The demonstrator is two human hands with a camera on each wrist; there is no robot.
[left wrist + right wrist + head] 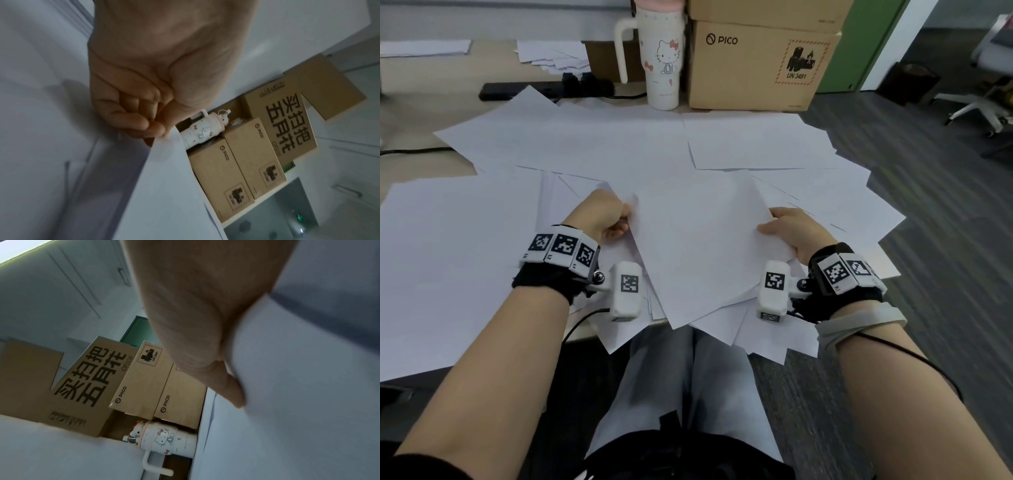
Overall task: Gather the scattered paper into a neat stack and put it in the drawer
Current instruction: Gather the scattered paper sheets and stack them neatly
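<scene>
At the bench's near edge, the left hand [604, 214] pinches the left side of a loose bundle of paper [698, 240] and the right hand [791, 229] pinches its right side, so the bundle spans between both grips, skewed, its near corner overhanging the edge. More sheets [585, 144] fan out beyond, toward the mug [661, 61] and boxes [760, 65] at the far edge. No drawer shows.

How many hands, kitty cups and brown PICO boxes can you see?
Hands: 2, the left hand and the right hand, both gripping white paper sheets
Tall white cup with a cartoon cat and a handle: 1
Brown cardboard boxes printed PICO: 2
Total: 5
</scene>
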